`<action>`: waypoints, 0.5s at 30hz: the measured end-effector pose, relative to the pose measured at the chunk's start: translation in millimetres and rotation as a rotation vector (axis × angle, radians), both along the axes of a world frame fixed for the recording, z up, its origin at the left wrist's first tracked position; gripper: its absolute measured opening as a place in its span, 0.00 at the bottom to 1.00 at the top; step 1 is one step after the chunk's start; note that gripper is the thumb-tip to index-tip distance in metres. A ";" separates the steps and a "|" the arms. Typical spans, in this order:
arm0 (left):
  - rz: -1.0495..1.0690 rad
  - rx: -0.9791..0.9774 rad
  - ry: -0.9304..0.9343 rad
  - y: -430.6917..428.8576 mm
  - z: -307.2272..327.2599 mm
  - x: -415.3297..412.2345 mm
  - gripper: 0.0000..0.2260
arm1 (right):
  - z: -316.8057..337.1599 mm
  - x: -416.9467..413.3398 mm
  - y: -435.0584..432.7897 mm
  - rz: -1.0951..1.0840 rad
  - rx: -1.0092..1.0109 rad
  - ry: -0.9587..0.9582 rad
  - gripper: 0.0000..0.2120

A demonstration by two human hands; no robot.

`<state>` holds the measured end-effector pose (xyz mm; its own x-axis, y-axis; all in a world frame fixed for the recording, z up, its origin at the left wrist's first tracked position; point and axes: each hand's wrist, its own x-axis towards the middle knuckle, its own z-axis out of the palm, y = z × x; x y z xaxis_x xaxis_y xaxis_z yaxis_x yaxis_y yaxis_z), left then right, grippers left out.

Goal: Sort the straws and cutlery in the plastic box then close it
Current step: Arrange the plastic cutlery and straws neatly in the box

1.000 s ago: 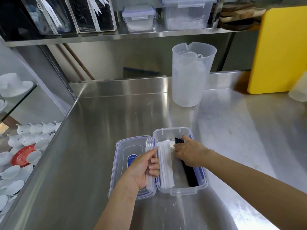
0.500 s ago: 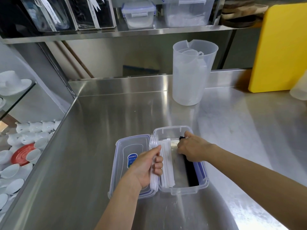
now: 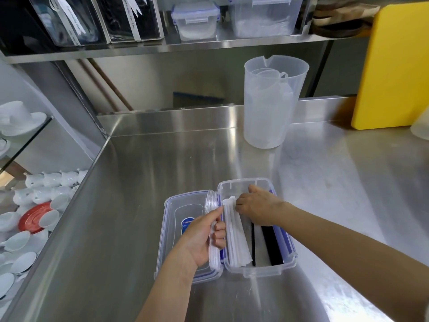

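Since a moment ago, right hand (image 3: 257, 206) shifted leftward inside the plastic box (image 3: 260, 270), now pressing on the white wrapped straws (image 3: 236, 242); whether its fingers grasp any, impossible to tell. Black straws (image 3: 270, 247) lying exposed along the box's right side. Left hand (image 3: 202, 238) clenched around a bundle of clear plastic cutlery (image 3: 211, 203), held just left of the box, above the lid (image 3: 183, 228) lying open on the steel counter (image 3: 139, 182).

Left hand (image 3: 202, 235) clenched, right hand (image 3: 260, 209) curled
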<state>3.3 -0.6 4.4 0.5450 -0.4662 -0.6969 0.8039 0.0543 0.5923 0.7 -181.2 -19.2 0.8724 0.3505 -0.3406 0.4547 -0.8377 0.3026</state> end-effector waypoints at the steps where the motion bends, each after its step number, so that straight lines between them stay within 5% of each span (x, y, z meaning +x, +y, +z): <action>1: 0.003 -0.002 0.007 0.3 -1.3 0.3 0.12 | -0.8 -0.6 -0.9 -0.004 0.025 0.008 0.14; 8: -0.006 0.003 -0.004 -2.1 -3.8 0.1 0.12 | 1.7 -4.2 -15.8 -0.008 0.145 0.028 0.17; 15: -0.016 -0.001 -0.004 -4.7 -4.2 2.6 0.13 | 4.7 -27.3 -8.9 -0.009 0.338 0.284 0.20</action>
